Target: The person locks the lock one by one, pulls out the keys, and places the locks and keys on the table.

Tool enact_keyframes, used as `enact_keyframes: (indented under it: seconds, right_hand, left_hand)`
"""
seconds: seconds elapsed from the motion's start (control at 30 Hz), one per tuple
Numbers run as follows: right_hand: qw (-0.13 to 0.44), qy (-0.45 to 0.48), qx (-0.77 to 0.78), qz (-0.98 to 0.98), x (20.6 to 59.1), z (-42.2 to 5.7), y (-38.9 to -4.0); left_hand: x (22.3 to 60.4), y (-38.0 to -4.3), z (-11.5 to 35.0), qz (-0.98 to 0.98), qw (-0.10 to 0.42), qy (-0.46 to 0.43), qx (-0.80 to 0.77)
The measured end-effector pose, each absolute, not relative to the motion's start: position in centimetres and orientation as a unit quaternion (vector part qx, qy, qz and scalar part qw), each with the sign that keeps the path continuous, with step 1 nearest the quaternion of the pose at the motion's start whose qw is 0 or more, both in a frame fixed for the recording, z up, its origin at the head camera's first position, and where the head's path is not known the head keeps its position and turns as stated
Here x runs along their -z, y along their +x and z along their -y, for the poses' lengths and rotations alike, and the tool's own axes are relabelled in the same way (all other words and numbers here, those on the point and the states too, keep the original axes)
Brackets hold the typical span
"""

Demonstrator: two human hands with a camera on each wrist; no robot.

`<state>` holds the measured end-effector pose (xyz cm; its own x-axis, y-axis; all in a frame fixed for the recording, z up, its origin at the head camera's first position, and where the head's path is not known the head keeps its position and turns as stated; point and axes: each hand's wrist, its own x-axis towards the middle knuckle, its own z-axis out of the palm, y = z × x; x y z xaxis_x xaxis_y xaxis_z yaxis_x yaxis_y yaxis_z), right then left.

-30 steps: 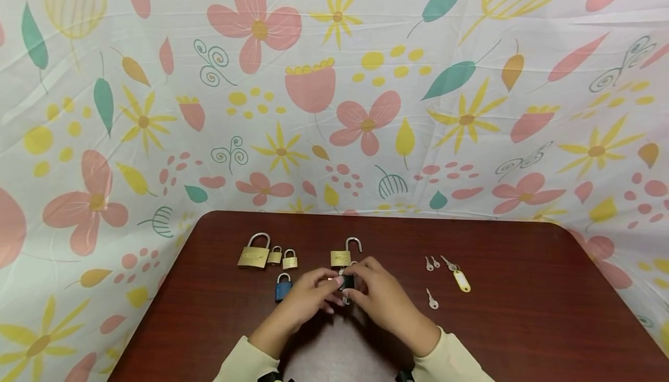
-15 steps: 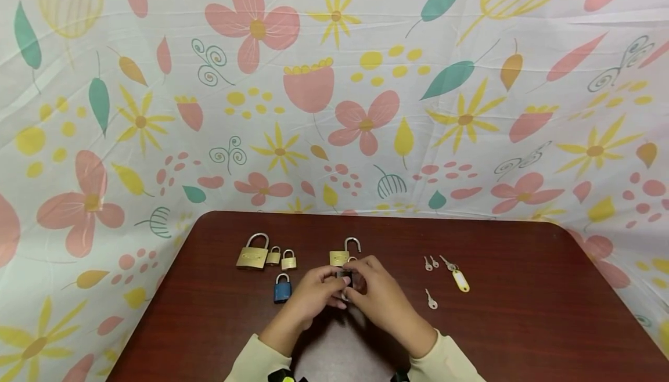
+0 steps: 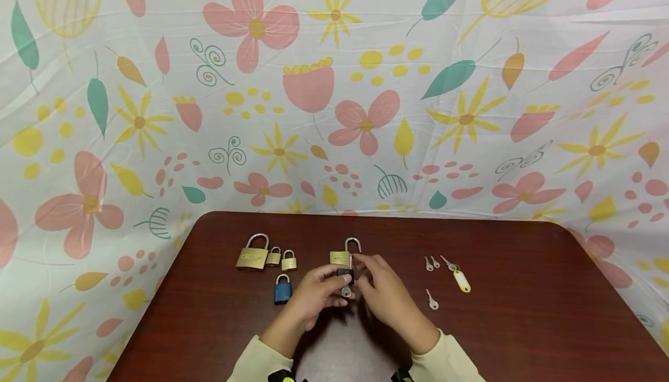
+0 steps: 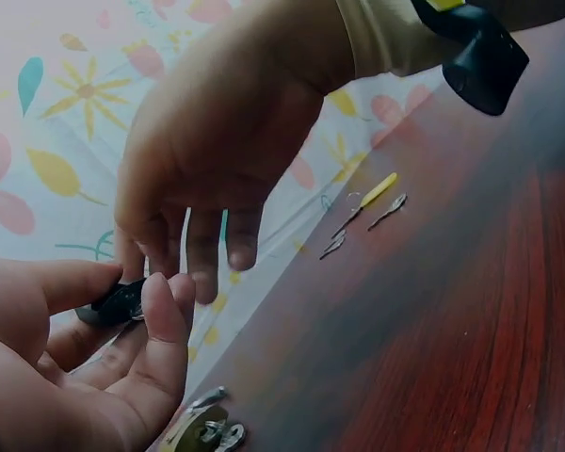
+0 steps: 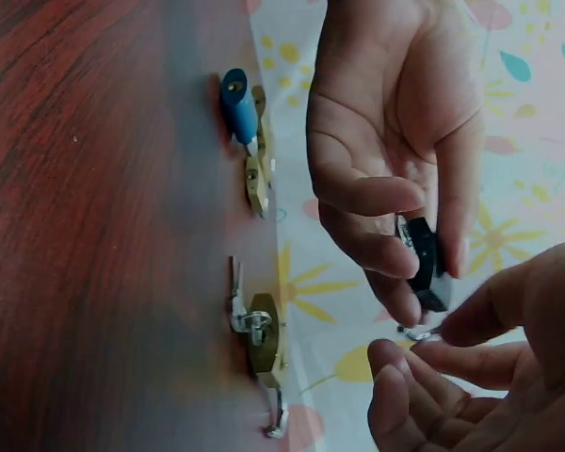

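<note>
A small black padlock (image 3: 345, 277) is gripped by my left hand (image 3: 313, 298), between its thumb and fingers. Below the padlock's body hangs a silver key (image 3: 346, 292), apparently in the keyhole. The silver shackle (image 3: 351, 261) points up, away from me. At that shackle my right hand (image 3: 387, 295) pinches with thumb and index finger; in the right wrist view the bit of shackle (image 5: 414, 332) shows at these fingertips. Just behind the hands lies a brass padlock (image 3: 340, 258) with its shackle swung open, and the right wrist view shows a key (image 5: 254, 323) in it.
To the left lie a large brass padlock (image 3: 253, 258), two small brass padlocks (image 3: 289, 261) and a blue padlock (image 3: 283, 292). On the right are loose keys (image 3: 432, 301) and a key with a yellow-edged tag (image 3: 461, 281). A flowered cloth (image 3: 366, 138) hangs behind the table (image 3: 512, 324).
The black padlock has tilted in the left hand, so its shackle and key now show. My right hand's fingertips have moved up from the padlock's body to the shackle.
</note>
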<state>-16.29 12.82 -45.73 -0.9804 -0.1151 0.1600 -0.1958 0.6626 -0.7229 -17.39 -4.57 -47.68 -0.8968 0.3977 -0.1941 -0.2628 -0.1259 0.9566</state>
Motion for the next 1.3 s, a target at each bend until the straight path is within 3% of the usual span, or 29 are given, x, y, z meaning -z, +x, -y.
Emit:
enact_keyframes:
  seconds: [0.33, 0.77, 1.3]
  right_hand:
    - [0.053, 0.059, -0.509, 0.857, 46.2, -12.9, -16.6]
    - [0.065, 0.101, -0.617, 0.778, 46.8, -12.9, -16.7]
    - [0.103, 0.073, -0.662, 0.738, 47.1, -11.9, -15.8]
  left_hand:
    - [48.3, -17.3, 3.7, -0.608, 0.228, 0.059, -0.758]
    - [48.1, -17.1, 3.4, -0.617, 0.221, 0.093, -0.750]
    - [47.5, -16.7, 3.1, -0.626, 0.174, 0.107, -0.752]
